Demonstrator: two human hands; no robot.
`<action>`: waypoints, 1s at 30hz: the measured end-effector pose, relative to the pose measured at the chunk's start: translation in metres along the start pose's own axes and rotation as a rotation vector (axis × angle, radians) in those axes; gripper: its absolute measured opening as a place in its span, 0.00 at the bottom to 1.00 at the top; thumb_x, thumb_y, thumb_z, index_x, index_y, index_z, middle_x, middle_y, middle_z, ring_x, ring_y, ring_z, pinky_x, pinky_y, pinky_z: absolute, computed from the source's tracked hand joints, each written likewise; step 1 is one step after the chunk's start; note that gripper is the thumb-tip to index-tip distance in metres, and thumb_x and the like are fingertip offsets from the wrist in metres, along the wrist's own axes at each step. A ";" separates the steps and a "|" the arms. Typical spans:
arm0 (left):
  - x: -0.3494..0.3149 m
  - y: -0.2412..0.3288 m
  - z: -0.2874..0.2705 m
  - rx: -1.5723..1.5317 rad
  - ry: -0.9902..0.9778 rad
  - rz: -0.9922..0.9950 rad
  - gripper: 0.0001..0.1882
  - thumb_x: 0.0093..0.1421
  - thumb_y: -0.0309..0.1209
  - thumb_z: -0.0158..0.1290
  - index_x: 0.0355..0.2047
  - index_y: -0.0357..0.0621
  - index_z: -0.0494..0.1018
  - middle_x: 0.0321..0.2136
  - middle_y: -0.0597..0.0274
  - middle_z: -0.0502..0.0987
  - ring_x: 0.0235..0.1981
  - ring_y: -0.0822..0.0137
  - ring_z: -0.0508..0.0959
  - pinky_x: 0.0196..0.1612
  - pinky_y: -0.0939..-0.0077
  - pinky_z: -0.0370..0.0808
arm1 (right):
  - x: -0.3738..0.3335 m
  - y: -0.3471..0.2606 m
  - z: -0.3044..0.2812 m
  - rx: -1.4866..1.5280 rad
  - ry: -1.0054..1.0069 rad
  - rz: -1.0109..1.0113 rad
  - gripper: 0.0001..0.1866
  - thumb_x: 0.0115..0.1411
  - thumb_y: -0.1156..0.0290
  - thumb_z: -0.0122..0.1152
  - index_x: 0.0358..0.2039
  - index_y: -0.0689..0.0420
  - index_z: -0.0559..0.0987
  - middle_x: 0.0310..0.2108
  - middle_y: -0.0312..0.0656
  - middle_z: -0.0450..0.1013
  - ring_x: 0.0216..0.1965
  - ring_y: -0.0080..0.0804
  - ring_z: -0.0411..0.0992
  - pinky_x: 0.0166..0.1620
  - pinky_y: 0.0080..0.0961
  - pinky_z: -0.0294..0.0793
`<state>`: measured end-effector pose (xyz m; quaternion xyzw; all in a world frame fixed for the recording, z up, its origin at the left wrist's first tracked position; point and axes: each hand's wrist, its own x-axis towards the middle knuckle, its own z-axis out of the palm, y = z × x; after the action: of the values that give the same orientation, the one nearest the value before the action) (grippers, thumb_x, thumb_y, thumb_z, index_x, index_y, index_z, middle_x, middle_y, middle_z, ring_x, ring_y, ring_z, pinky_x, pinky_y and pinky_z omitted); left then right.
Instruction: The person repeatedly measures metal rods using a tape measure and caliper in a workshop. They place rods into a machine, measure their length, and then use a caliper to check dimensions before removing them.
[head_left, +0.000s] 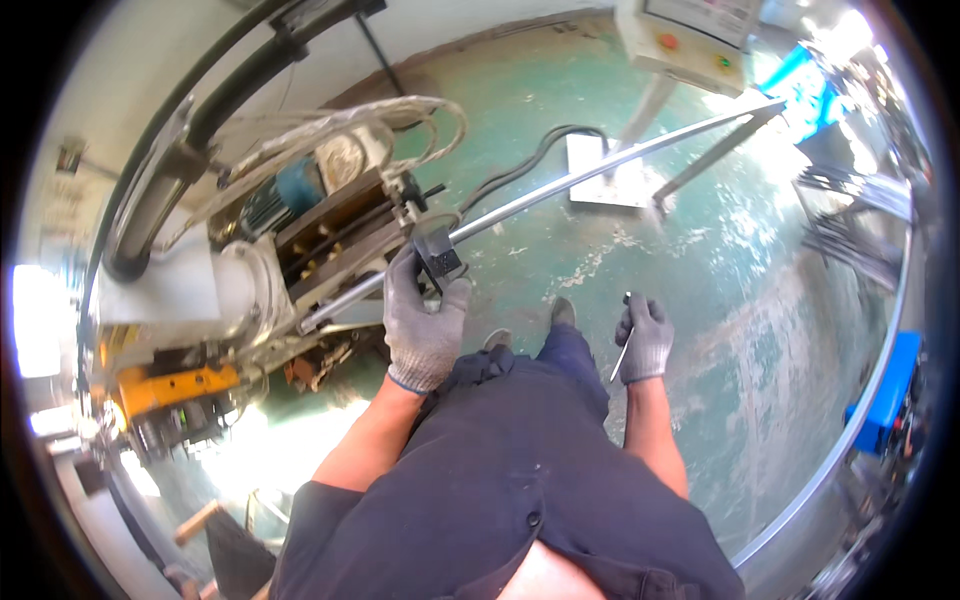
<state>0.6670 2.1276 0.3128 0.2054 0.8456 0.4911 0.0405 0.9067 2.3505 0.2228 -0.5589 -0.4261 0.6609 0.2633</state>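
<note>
My left hand, in a grey knit glove, is at a black block mounted around a long metal bar. Its fingers and thumb close about the block's near side. The bar runs from the machine on the left up to the far right. Lower and to the right, away from the bar, my right hand in a matching glove is closed around a thin metal rod-like tool. One end of this tool sticks out below the fingers and a dark tip shows above them; its exact kind is unclear.
A machine with a blue motor, looped hoses and an orange part fills the left. At the far right stands a control box on a post with a white base plate. Metal stock and a blue box lie along the right.
</note>
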 end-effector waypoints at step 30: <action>-0.016 -0.012 0.047 -0.095 0.287 -0.291 0.20 0.60 0.29 0.66 0.53 0.40 0.82 0.50 0.46 0.83 0.54 0.43 0.84 0.59 0.55 0.81 | 0.029 -0.158 0.260 -0.994 -1.222 -0.779 0.17 0.77 0.59 0.68 0.51 0.61 0.91 0.35 0.51 0.87 0.35 0.37 0.84 0.45 0.39 0.83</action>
<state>0.6911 2.1547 0.2761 0.0067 0.8393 0.5437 -0.0002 0.6290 2.3836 0.3463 0.0278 -0.8915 0.4455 -0.0777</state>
